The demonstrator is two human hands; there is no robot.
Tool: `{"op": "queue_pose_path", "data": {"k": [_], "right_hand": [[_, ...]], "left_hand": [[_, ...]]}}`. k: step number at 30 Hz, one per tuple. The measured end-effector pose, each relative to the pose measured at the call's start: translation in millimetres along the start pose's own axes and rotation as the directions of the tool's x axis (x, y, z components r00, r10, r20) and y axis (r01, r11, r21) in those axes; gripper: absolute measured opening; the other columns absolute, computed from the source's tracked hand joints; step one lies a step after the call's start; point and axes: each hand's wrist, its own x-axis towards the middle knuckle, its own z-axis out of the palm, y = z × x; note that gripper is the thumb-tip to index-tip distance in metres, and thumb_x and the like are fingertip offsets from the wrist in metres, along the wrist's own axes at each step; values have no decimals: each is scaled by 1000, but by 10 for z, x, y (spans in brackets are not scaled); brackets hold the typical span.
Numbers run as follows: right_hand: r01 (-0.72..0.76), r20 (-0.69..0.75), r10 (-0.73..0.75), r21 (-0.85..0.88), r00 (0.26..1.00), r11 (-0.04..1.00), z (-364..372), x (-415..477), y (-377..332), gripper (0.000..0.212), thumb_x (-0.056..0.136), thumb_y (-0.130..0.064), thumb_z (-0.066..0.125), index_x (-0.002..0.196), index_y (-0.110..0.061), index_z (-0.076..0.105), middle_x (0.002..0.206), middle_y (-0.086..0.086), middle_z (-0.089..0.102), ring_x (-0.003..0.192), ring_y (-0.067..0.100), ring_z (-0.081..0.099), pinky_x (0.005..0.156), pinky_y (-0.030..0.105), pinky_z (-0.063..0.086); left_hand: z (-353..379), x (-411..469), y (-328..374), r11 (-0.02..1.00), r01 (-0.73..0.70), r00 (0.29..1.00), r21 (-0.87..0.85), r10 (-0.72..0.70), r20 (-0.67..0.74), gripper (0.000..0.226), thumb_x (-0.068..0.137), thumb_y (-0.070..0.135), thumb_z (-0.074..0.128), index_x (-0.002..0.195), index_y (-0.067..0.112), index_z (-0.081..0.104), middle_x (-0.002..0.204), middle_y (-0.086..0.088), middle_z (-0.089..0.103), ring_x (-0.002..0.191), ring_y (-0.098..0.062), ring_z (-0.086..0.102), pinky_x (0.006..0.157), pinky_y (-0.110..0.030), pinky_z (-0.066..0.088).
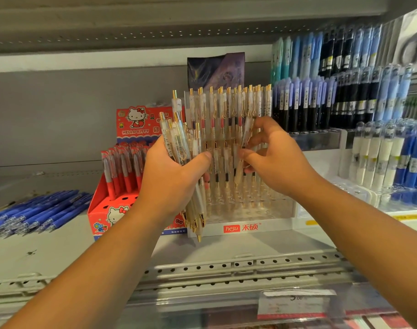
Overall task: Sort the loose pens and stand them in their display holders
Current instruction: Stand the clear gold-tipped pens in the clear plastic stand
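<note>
Head view: the left hand (176,176) is clamped round a bundle (179,143) of clear pens with gold clips. The thumb lies across the front of it. The pens' gold tips hang below the fist, in front of the left edge of the holder (269,210).

The right hand (278,160) pinches a single pen (238,170) of the same kind between thumb and fingertips. This pen is tilted, its lower end down among the holder's front rows, in front of the pens already there. The holder is clear plastic with a white label strip. It stands on the shelf (60,248), and its back row (229,103) is full of upright matching pens.

Just left of the holder and touching it stands a red box (131,124) printed with a cartoon cat, with red pens (122,169) upright in it. Further left, blue pens (36,212) lie loose in a heap on the shelf. To the holder's right, a rack (321,103) carries tiers of blue, black and white pens. A price tag (295,302) sits on the shelf's front edge, its print too blurred to read.
</note>
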Motion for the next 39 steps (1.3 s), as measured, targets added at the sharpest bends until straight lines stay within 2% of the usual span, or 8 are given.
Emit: {"op": "queue_pose_path", "data": {"k": [5, 8, 12, 19, 25, 30, 34, 39], "right_hand": [[14, 26, -13, -37, 1000, 999, 34, -31, 19, 60, 88, -12, 71, 129, -37, 34, 82, -12, 62, 66, -1, 67, 53, 21, 58], [38, 20, -37, -60, 999, 997, 36, -51, -2, 62, 88, -15, 72, 124, -46, 31, 82, -11, 64, 63, 4, 68, 57, 27, 61], [56, 14, -55, -57, 998, 997, 27, -61, -17, 52, 91, -20, 68, 123, -44, 33, 83, -4, 67, 62, 10, 69, 58, 34, 61], [29, -19, -30, -33, 999, 999, 12, -43, -8, 33, 93, -23, 65, 106, -43, 42, 87, 7, 70, 70, 21, 70, 59, 46, 60], [15, 29, -13, -54, 999, 998, 23, -48, 30, 22, 88, -12, 72, 98, -27, 60, 87, -11, 64, 64, 12, 68, 49, 22, 56], [-9, 27, 11, -93, 1000, 996, 18, -34, 45, 22, 87, -16, 74, 104, -25, 62, 90, -9, 67, 81, 8, 67, 65, 26, 58], [41, -17, -45, -189, 999, 981, 26, -47, 35, 29, 87, -20, 74, 114, -19, 68, 85, -16, 62, 77, -6, 58, 65, 8, 45], [46, -29, -54, -240, 998, 970, 21, -57, 3, 31, 86, -22, 75, 116, -18, 69, 90, -10, 66, 74, -6, 56, 73, 13, 46]], "left_hand": [[-6, -4, -12, 1000, -9, 1000, -12, 9, -1, 23, 76, 24, 70, 97, 30, 64, 81, 11, 72, 74, -13, 70, 72, -35, 58], [-3, -5, -9, 1000, -17, 1000, 0, 17, 4, 21, 76, 25, 69, 97, 29, 64, 80, 12, 72, 73, -9, 70, 67, -22, 56], [6, -16, -4, 1000, -21, 1000, -4, 21, 21, 20, 78, 22, 68, 98, 25, 65, 71, 7, 70, 63, -13, 68, 61, -25, 55], [-5, -27, -1, 1000, -29, 999, -12, 29, 23, 18, 87, 7, 69, 102, 17, 64, 76, 2, 71, 64, -11, 68, 58, -18, 52], [1, -46, 10, 999, -23, 1000, -36, 23, 8, 20, 88, 5, 69, 104, 17, 65, 86, 3, 73, 67, -7, 70, 58, -15, 52], [0, -53, 14, 999, -26, 999, -30, 27, 32, 16, 87, 10, 69, 100, 19, 65, 74, 2, 72, 63, -14, 69, 61, -27, 57], [-2, -52, 0, 999, -28, 998, -34, 30, 54, 14, 89, 8, 68, 97, 19, 64, 68, 2, 69, 58, -18, 66, 59, -33, 55], [4, -54, 2, 999, -31, 997, -35, 33, 70, 16, 89, 8, 68, 98, 21, 64, 68, 2, 69, 58, -17, 66, 58, -31, 55]]}}
